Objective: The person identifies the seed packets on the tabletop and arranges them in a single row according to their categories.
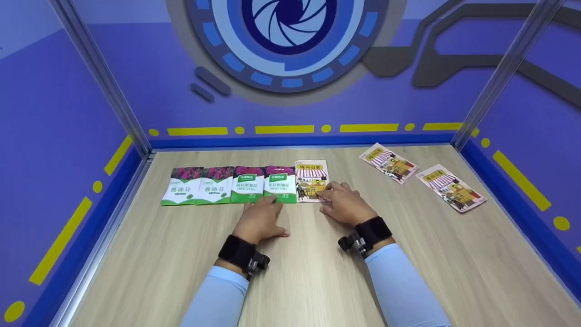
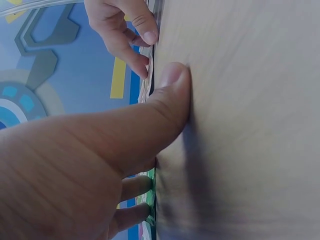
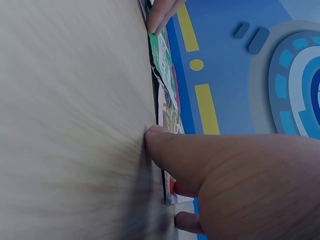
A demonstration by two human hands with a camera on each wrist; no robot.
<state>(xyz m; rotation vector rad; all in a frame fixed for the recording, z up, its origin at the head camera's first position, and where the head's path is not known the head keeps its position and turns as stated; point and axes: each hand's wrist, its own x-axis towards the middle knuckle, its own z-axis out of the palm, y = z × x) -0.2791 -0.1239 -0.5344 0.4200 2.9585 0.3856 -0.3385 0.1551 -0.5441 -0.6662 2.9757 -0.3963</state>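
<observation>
A row of seed packets lies flat on the table. From the left come two white packets (image 1: 182, 186) with pink flowers, then two green-and-white impatiens packets (image 1: 247, 184), then a packet with a striped market stall (image 1: 311, 175). My left hand (image 1: 259, 220) touches the bottom edge of the green packets with its fingertips, thumb spread out on the wood. On the lower right part of the stall packet rest the fingers of my right hand (image 1: 348, 205). In the right wrist view its thumb (image 3: 170, 145) presses the table by the packet's near edge.
Two more stall packets lie apart and tilted at the right, one farther back (image 1: 389, 163) and one nearer (image 1: 450, 188). Blue printed panels (image 1: 290, 113) wall the wooden table (image 1: 308, 272) at the back and both sides.
</observation>
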